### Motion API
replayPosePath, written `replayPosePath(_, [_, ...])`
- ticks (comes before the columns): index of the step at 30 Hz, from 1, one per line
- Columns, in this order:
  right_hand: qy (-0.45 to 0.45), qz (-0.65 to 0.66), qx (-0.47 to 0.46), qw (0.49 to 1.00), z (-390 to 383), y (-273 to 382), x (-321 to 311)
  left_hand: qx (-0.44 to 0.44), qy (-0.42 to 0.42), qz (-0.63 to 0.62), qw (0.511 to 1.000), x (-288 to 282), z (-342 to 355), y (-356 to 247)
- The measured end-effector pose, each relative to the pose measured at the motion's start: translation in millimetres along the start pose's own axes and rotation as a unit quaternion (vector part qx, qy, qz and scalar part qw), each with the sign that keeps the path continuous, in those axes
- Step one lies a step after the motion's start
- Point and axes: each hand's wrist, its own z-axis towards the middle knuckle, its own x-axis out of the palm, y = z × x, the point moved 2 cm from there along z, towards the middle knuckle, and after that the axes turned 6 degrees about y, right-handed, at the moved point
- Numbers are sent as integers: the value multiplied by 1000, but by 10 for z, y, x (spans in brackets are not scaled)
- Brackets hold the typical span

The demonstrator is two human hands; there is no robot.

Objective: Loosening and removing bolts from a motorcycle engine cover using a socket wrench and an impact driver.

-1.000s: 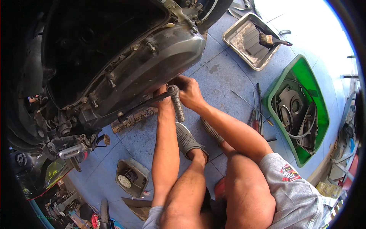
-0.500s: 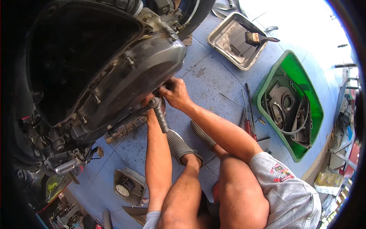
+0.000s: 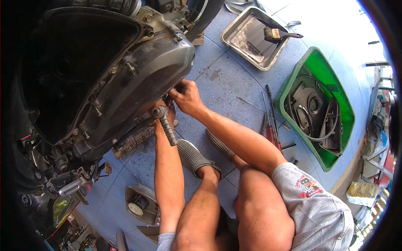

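Observation:
A dark motorbike engine casing [image 3: 157,77] fills the upper left, with bolts standing out along its edge. Under its lower edge, my right hand [image 3: 185,97] has its fingers curled in against the underside; whatever they pinch is hidden. My left hand [image 3: 161,107] reaches up beneath the same spot, behind the ribbed kick-start pedal [image 3: 168,129]. Its fingers are out of sight under the casing. The two hands are close together.
A metal tray [image 3: 234,39] with a paintbrush [image 3: 276,35] across its rim lies at the far right. Nearer are screwdrivers [image 3: 271,136] and a green bin [image 3: 351,125] of metal covers. A wooden block [image 3: 136,140] sits below the engine; a container [image 3: 153,212] is by my left forearm.
The whole view has shifted slightly, so the scene sits a little further left and up. Both hands stay at the casing's underside, with only a small change in the right fingers.

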Motion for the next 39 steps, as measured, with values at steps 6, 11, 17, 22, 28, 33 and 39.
replayPosePath(6, [-32, 60, 39, 997, -73, 60, -173, -44, -7, 48, 998, 82, -47, 142])
replayPosePath(11, [-50, 100, 71, 991, -125, 146, -231, -111, -125, -256, 952, 169, -22, 274])
replayPosePath(17, [-43, 109, 70, 991, -182, 197, -219, -77, -62, -314, 944, 148, -121, -177])
replayPosePath(22, [-46, 116, 39, 991, -171, 194, -258, -205, -100, -493, 840, 208, -160, -409])
replayPosePath(28, [-53, 68, 21, 996, -142, 148, -182, -57, -71, -292, 952, 182, -130, -382])
replayPosePath(33, [-72, 21, -2, 997, -222, 140, -276, 33, -26, 13, 999, 86, -163, -432])
replayPosePath(39, [68, -250, -86, 962, -524, 167, -454, -276, 9, -480, 833, 368, -430, -195])
